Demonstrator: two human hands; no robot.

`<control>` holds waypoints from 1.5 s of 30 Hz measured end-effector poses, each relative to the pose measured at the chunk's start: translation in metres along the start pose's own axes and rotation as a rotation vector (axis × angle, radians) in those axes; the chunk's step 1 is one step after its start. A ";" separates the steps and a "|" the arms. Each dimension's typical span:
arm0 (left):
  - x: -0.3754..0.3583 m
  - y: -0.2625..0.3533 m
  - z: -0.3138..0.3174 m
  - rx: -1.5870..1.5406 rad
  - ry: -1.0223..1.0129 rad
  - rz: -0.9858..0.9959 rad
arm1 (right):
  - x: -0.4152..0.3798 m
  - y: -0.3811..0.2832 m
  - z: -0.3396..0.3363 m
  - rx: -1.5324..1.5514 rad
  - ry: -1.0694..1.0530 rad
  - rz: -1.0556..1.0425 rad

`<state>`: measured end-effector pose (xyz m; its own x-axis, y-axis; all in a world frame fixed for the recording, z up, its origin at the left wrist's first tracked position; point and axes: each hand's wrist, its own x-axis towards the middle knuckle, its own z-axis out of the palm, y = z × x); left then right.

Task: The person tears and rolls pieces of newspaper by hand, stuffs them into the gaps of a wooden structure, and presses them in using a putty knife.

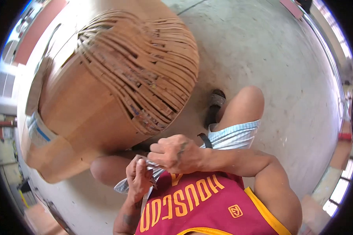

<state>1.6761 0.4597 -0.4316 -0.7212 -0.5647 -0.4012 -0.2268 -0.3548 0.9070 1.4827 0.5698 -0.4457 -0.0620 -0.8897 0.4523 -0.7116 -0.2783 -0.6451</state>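
Note:
Both hands are close together in front of the maroon shirt. My left hand has its thumb and fingers pinched on a thin, pale, crumpled strip. My right hand is closed, knuckles up, with its fingertips at the strip's upper end; its palm is hidden. Beyond the hands stands a large, rounded brown form, its upper side covered with curved, layered strips with dark gaps between them. The hands are apart from this form.
Bent knees and light striped shorts flank the hands. A dark sandal rests on the grey floor. A white band with a blue stripe lies against the brown form's left end. Pinkish boards are at the upper left.

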 end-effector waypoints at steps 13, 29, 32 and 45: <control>0.022 0.044 0.008 1.260 -0.381 0.196 | -0.024 0.028 0.038 0.240 -0.454 0.199; 0.052 0.028 -0.002 -0.017 0.305 0.215 | -0.022 0.068 0.001 0.657 0.477 0.566; 0.048 0.031 -0.008 0.110 0.340 0.319 | -0.019 0.072 0.003 1.050 0.522 0.761; 0.056 -0.020 0.054 0.803 0.069 0.583 | 0.036 0.047 0.008 1.504 0.626 0.864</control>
<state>1.6045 0.4756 -0.4651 -0.8271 -0.5414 0.1512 -0.2432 0.5872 0.7720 1.4525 0.5219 -0.4649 -0.4961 -0.7922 -0.3554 0.7852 -0.2345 -0.5732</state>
